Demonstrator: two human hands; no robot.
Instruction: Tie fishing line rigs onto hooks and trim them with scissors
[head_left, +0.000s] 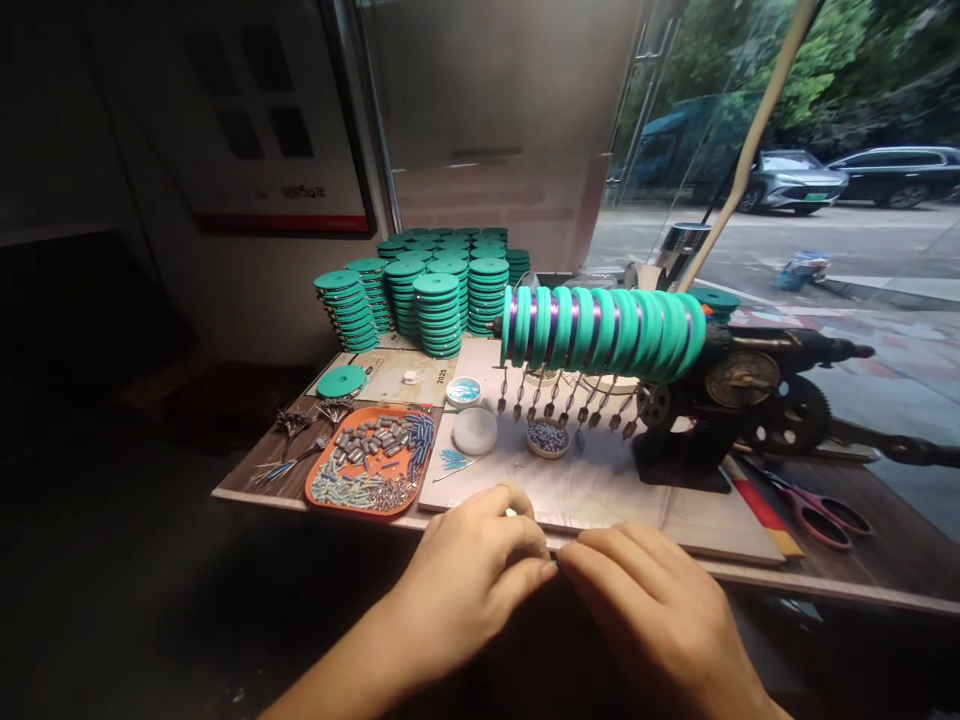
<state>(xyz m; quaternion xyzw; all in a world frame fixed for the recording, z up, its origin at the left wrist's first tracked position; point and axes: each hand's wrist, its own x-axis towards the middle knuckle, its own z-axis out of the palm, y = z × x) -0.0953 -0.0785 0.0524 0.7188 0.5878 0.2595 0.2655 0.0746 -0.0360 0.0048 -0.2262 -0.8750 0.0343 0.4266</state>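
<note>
My left hand (476, 560) is closed in a pinch at the front edge of the table, thumb against bent fingers. Close beside it, my right hand (656, 600) is also closed, its fingertips nearly meeting the left ones. Whatever is between the fingertips is too small or hidden to name. Beyond the hands, a row of green foam line spools (600, 325) with purple line between them sits on a hand-cranked winder (739, 380). Short lines with small metal weights (564, 415) hang below the spools. A small round bowl of grey beads (547, 437) stands under them.
An orange tray (309, 488) holds metal cylinders and small tubes. Stacked green spools (438, 315) stand behind. A white round dish (475, 431) and a small cup of blue pieces (463, 390) are nearby. Red-handled scissors (825, 520) lie at right; a window is behind.
</note>
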